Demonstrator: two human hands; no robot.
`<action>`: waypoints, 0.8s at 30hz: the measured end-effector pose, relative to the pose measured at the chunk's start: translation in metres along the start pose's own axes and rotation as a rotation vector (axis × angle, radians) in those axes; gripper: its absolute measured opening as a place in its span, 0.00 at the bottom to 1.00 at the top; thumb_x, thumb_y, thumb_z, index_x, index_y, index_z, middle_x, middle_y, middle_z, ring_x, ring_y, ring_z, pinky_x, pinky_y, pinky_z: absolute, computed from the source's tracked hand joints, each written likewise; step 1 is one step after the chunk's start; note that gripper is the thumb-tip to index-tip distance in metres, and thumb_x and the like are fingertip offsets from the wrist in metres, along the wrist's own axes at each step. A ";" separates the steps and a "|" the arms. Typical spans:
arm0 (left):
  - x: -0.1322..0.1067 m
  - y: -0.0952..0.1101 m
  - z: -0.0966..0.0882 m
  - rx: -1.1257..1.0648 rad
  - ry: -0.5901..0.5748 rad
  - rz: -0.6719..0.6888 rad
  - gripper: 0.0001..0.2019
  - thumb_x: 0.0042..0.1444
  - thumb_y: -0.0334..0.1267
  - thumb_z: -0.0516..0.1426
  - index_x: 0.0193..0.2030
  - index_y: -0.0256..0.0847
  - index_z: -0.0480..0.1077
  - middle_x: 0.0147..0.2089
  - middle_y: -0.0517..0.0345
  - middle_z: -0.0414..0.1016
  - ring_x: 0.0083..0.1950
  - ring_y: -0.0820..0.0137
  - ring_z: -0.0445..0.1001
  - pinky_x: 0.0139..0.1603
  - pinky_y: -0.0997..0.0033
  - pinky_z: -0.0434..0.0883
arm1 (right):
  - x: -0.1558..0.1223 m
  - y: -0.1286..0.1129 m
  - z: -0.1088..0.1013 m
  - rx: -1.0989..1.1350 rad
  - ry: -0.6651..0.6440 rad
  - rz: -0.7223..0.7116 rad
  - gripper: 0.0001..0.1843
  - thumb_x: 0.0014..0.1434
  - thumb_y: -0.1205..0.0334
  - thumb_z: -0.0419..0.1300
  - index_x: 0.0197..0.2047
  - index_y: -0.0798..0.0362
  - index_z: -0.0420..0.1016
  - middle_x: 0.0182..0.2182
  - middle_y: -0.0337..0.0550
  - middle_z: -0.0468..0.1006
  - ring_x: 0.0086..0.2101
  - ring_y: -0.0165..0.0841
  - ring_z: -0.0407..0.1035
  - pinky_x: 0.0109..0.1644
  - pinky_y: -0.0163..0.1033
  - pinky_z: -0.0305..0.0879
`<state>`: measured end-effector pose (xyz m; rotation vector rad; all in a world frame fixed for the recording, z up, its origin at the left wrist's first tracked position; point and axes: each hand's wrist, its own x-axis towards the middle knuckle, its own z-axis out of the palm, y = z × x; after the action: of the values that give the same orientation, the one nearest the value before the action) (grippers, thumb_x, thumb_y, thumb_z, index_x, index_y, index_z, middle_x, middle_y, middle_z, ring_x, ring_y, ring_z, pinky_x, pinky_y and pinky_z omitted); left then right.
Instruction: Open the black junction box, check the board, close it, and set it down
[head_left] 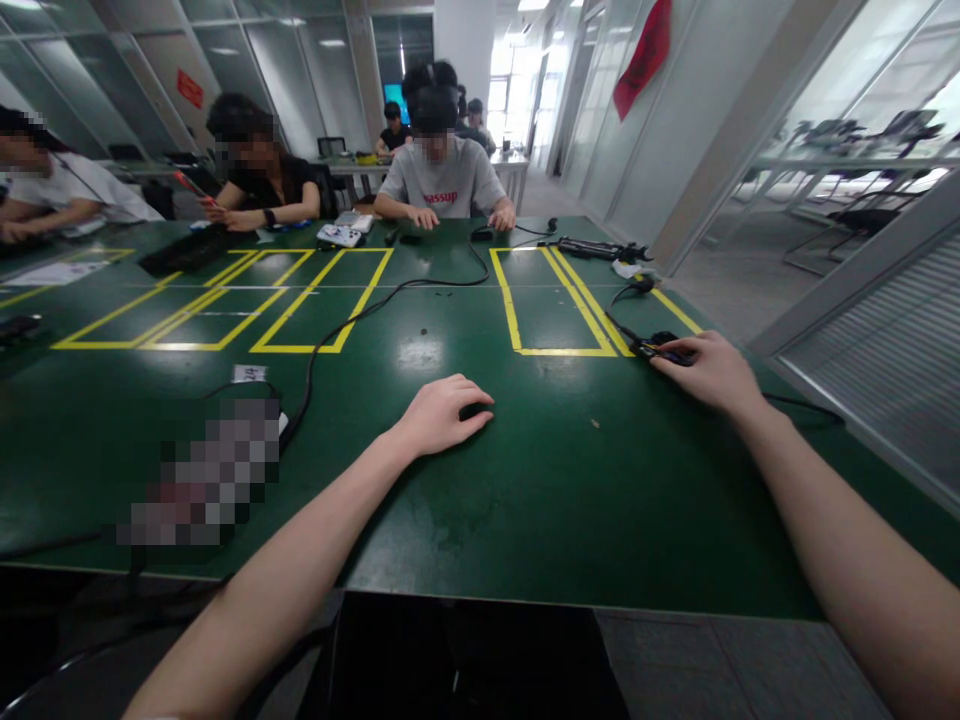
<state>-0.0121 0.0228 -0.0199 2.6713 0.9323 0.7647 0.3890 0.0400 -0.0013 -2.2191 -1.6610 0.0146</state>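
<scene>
My left hand (442, 412) lies on the green table (525, 480), fingers curled over a small dark object (474, 409) that I cannot make out. My right hand (709, 370) reaches to the right edge, by the yellow tape lines. Its fingers pinch a small black tool with a red and yellow part (664, 350), joined to a thin black cable (622, 325) running away across the table.
Yellow tape rectangles (551, 300) mark the table. A long black cable (352, 320) crosses the middle toward a person in a grey shirt (442, 180) seated opposite. More people sit at the far left. A black power strip (592, 247) lies at the far right. A glass partition stands to the right.
</scene>
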 end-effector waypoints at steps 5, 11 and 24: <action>0.000 0.000 -0.001 -0.001 0.002 -0.003 0.08 0.64 0.38 0.60 0.46 0.42 0.79 0.46 0.55 0.84 0.48 0.65 0.79 0.50 0.63 0.76 | 0.000 -0.009 -0.005 -0.058 -0.063 0.031 0.16 0.58 0.55 0.61 0.45 0.55 0.80 0.51 0.53 0.74 0.44 0.42 0.71 0.41 0.41 0.64; 0.000 0.001 -0.001 -0.001 -0.002 -0.003 0.07 0.64 0.38 0.60 0.46 0.41 0.79 0.46 0.55 0.84 0.48 0.64 0.79 0.49 0.63 0.76 | 0.002 -0.010 -0.008 0.029 -0.090 0.013 0.09 0.56 0.61 0.62 0.38 0.57 0.78 0.49 0.54 0.72 0.39 0.38 0.68 0.42 0.41 0.63; 0.000 0.000 0.000 -0.004 0.004 0.005 0.07 0.64 0.38 0.60 0.45 0.42 0.79 0.46 0.55 0.84 0.47 0.65 0.80 0.49 0.64 0.76 | 0.005 -0.003 -0.006 0.204 0.005 0.042 0.06 0.47 0.63 0.66 0.30 0.55 0.78 0.34 0.46 0.77 0.33 0.36 0.66 0.39 0.41 0.62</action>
<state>-0.0117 0.0226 -0.0197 2.6706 0.9252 0.7719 0.3897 0.0438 0.0065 -2.0983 -1.5361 0.1819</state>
